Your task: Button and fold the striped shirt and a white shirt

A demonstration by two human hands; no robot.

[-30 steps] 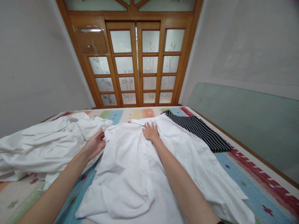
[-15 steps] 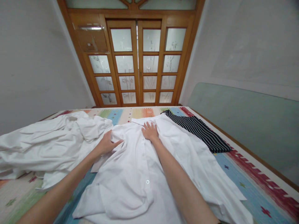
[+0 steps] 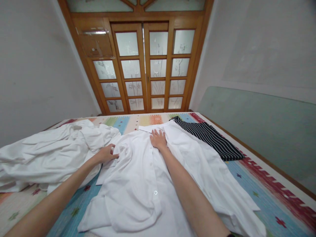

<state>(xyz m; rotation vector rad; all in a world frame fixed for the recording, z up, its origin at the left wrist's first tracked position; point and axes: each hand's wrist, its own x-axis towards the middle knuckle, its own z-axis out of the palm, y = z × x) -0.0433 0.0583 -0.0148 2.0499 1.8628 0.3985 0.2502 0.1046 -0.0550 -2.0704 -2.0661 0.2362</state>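
Two hands in play! Left hand [image 3: 108,154] curls at the left edge of the white shirt [image 3: 133,177], pinch impossible to tell; shirt spreads rightward, long axis toward the wearer; right hand [image 3: 158,139] lies flat, fingers spread, near the collar [image 3: 144,128].

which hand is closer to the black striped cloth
Right. The right hand lies on the white shirt, left of the black striped cloth; the left hand is farther left, at the shirt's left side.
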